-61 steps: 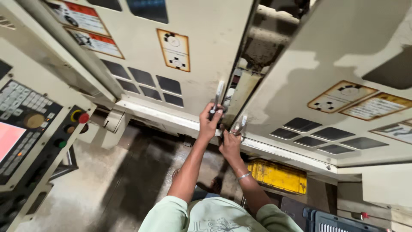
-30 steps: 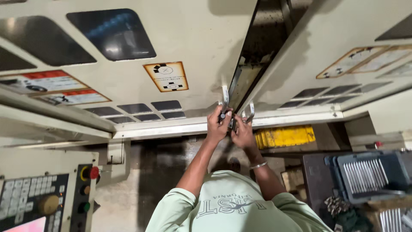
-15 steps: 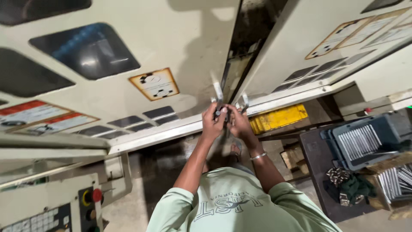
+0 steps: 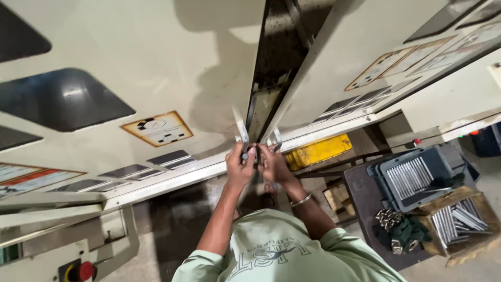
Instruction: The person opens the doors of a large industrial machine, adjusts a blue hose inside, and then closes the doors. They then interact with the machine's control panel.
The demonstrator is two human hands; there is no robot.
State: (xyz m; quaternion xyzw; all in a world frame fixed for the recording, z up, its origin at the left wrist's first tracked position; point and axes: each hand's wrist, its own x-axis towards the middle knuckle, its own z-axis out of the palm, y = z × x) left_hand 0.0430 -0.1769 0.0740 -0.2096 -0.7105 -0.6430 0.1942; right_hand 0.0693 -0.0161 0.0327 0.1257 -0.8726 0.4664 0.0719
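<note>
Both hands are raised to the two cream sliding doors of a large machine. My left hand (image 4: 240, 166) is closed around the metal handle (image 4: 241, 130) of the left door (image 4: 156, 68). My right hand (image 4: 275, 164), with a bangle on its wrist, grips the handle (image 4: 275, 139) of the right door (image 4: 334, 62). The hands almost touch each other. A narrow dark gap (image 4: 271, 78) shows between the door edges. My green shirt fills the bottom of the view.
A grey crate (image 4: 412, 175) of metal rods sits on a dark stand at the right, with a wooden box (image 4: 462, 222) of more rods and a dark cloth (image 4: 399, 232) beside it. A yellow block (image 4: 318, 151) lies under the doors. A red button (image 4: 86, 270) is at lower left.
Both hands have stayed on the door handles, now close together. The view has swung, so the control panel has left the frame and the crates of rods have come in at the right.
</note>
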